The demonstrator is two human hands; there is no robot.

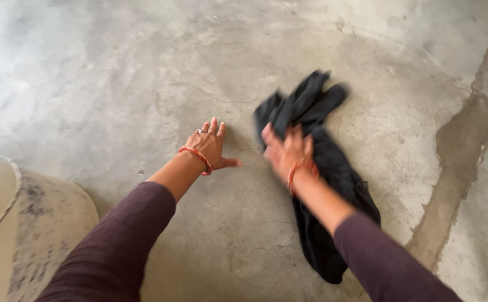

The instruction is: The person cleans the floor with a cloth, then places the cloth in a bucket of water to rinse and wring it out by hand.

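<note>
Two dark purple sleeves fill the bottom of the head view, closest to the camera, and both arms reach out over a grey concrete floor (pixel 115 67). At the lower left sits a pale round thing with a thin rim (pixel 9 223); I cannot tell what it is. The left hand (pixel 210 146) lies flat on the floor with its fingers spread wide, holding nothing. It wears a ring and a red thread at the wrist. The right hand (pixel 286 150) is blurry, and its fingers look closed on a black cloth (pixel 333 168), near the cloth's top end. The cloth lies on the floor just to the right of the left hand, not touching it. Its long side runs from the upper left, where loose ends point away from the person, down to the lower right, under the right arm. To handle it well, I think the left hand should stay pressed down for balance while the right hand keeps a firm hold on the bunched part.
</note>
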